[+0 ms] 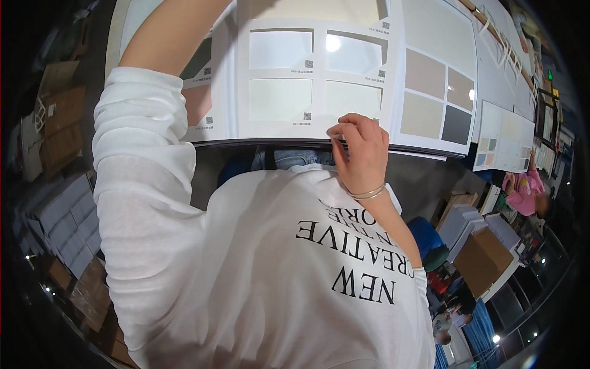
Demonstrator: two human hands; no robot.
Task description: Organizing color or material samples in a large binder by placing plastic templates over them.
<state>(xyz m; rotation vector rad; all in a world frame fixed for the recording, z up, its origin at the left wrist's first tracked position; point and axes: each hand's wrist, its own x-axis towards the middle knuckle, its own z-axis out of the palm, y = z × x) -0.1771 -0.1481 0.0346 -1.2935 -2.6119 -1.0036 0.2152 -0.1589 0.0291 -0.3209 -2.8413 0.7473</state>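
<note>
A large colour sample book lies open on the table in front of me. Its middle page (280,130) carries pale, near-white swatches (281,49) with small printed codes under them. My right hand (364,154), with thin bracelets at the wrist, is at the lower edge of that page; its fingers are curled over the edge and the thumb is close beneath, pinching it. My left forearm (178,37) reaches across the left side of the book and leaves the picture at the top, so the left hand is hidden from view. A pink swatch (198,106) shows beside the left sleeve.
To the right lies a page with beige and dark grey swatches (424,117). Farther right, another open sample book (504,135) lies near a person in pink (523,190). Stacked white boxes (67,215) and brown cartons (64,114) stand at the left; an open carton (485,261) is at the right.
</note>
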